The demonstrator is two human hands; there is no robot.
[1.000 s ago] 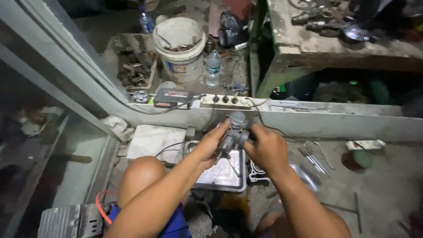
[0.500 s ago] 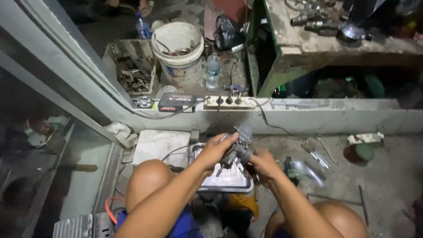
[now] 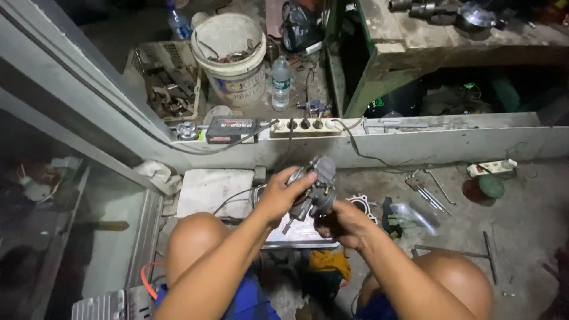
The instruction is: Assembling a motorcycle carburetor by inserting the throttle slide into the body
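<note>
Squatting over a concrete floor (image 3: 521, 237), a person holds a grey metal carburettor (image 3: 314, 186) in both bare hands, above a shallow metal tray (image 3: 296, 237) that lies between the knees. Left hand (image 3: 278, 198): fingers curled closed around the left side of the carburettor body, thumb up against its upper part. Right hand (image 3: 341, 222): fingers closed on the lower right of the same part, gripping it from beneath; what the fingertips press on cannot be told. The carburettor sits tilted, its round throat toward the upper right, clear of the tray. Beyond it, along a low pale ledge (image 3: 450, 142), lie a cream power strip (image 3: 305, 126) with plugs in it and, just to its left, a dark box with red lettering (image 3: 231, 129). Behind the ledge stand a white plastic bucket (image 3: 231, 65) holding scrap parts, a clear water bottle (image 3: 281, 83) just beside it, and a crate of metal parts (image 3: 166, 89). On the floor to the right lie a flat gasket (image 3: 363, 205), several spanners (image 3: 424, 189) and a long T-handled tool (image 3: 468, 252). A green workbench (image 3: 379, 59) fills the upper right.
</note>
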